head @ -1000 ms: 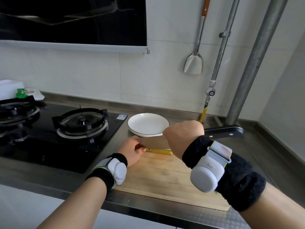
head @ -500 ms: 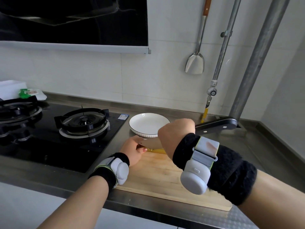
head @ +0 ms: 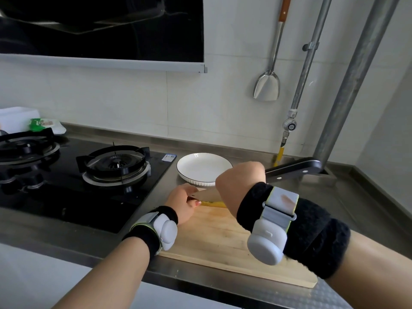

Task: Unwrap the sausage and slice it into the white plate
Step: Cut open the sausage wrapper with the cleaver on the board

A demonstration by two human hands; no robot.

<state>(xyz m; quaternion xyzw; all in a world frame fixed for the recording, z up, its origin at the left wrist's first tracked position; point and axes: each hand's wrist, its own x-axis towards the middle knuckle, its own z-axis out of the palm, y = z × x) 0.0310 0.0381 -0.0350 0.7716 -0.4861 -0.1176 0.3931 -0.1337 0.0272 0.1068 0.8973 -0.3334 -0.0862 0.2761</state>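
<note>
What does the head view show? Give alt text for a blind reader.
A right hand holds a knife over a yellow sausage that the left hand steadies on a wooden cutting board. An empty white plate sits behind, beside a gas stove.

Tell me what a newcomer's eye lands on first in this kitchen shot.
First, the right hand gripping a black-handled knife, its blade down over a yellow-wrapped sausage on the wooden cutting board, which the left hand pins at its end. Just behind sits the empty white plate, beside the black gas stove.
</note>
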